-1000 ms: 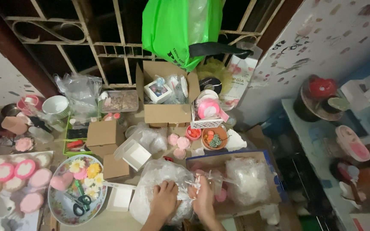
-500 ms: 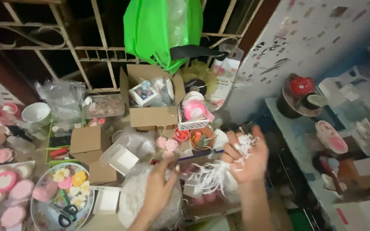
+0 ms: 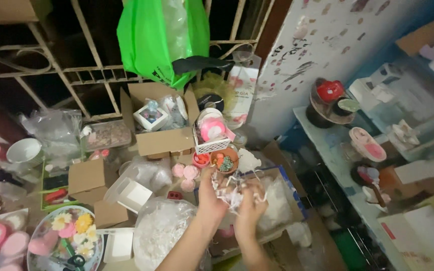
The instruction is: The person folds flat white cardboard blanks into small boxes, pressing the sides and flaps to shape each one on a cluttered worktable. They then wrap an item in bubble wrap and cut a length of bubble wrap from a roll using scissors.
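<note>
Both hands work one clump of white shredded paper filler (image 3: 232, 193), which sits between the palms above the open cardboard box (image 3: 282, 213); that box serves as the landmark for all positions below. The left hand (image 3: 212, 193) holds the clump from the left with its fingers (image 3: 208, 176) curled closed around the strands. The right hand (image 3: 251, 200) presses in from the right, fingers bent closed on the same clump. More white filler lies inside the box beneath the hands. Left of the box sits a clear plastic bag (image 3: 159, 231) of white filler. Just behind the box stands a small round pot (image 3: 224, 163) with red and green contents. Farther behind it stands a larger brown carton (image 3: 161, 123) holding packaged items. Far left of the box, a round tray (image 3: 61, 241) carries artificial flowers and scissors. High behind the box, a green plastic bag (image 3: 151, 40) hangs on the metal window grille (image 3: 71, 75).
</note>
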